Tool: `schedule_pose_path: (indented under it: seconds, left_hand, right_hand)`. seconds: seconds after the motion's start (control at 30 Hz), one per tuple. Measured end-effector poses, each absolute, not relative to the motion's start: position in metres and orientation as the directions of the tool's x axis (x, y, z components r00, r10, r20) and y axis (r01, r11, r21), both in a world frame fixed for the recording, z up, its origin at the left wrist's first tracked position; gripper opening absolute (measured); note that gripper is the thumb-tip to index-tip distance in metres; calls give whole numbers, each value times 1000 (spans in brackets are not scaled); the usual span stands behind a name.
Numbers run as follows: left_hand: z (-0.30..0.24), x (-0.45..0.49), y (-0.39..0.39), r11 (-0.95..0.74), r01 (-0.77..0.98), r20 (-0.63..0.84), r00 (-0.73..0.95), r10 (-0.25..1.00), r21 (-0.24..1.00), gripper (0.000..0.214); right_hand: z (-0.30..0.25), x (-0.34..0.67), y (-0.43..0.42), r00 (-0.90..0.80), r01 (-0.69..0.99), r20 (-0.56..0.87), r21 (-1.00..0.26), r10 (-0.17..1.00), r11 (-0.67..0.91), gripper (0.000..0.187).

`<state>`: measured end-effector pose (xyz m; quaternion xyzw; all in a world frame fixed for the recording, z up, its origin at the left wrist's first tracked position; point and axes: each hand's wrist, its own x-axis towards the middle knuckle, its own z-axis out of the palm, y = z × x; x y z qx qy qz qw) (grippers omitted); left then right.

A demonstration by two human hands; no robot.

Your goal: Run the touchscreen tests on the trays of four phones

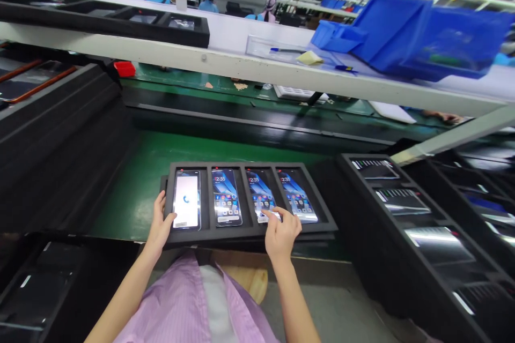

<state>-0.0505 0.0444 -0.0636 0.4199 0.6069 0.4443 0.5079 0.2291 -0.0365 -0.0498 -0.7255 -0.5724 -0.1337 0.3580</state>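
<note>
A black foam tray (205, 233) lies on the green bench in front of me, with several phones in its slots. The leftmost phone (187, 201) shows a white screen with a blue handset icon. Beside it, a phone (226, 193) displays a home screen with app icons, as do the two to its right. My left hand (159, 225) grips the tray's left edge, thumb on top. Over the lower part of the third phone (259, 185) is my right hand (282, 233), index finger stretched onto the screen and holding nothing. The rightmost phone (296, 193) is partly behind that hand.
At right stands a stack of black trays (386, 211) with lit phones. More trays (96, 80) rise at left. A white shelf (233, 61) crosses ahead, bearing blue bins (394, 37) and another black tray (161, 29). People sit farther back.
</note>
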Motion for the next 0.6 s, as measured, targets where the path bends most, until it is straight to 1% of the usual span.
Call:
schedule_pose_path:
  seconds: [0.13,0.2,0.27,0.4,0.47,0.6]
  left_hand:
    - [-61,-51,44,268,80,-254,-146,956,960,68]
    - [-60,-51,44,273,90,-258,-146,955,958,67]
    - [-57,-51,44,280,100,-264,-143,954,955,67]
    - [-51,-51,45,309,122,-293,-134,947,943,67]
    - [-47,-51,45,324,129,-308,-129,942,937,68]
    - [-41,-49,44,342,129,-326,-126,937,931,69]
  right_hand:
    - [-48,230,-38,287,944,533,-297,796,-141,42]
    - [-49,231,-40,297,943,522,-294,800,-158,41]
    - [-50,240,-43,372,921,553,-320,746,-222,41]
    - [-53,272,-50,527,849,621,-358,580,-388,44]
    - [-54,286,-51,547,835,626,-357,555,-420,43]
    - [-56,291,-49,538,840,624,-347,566,-417,41]
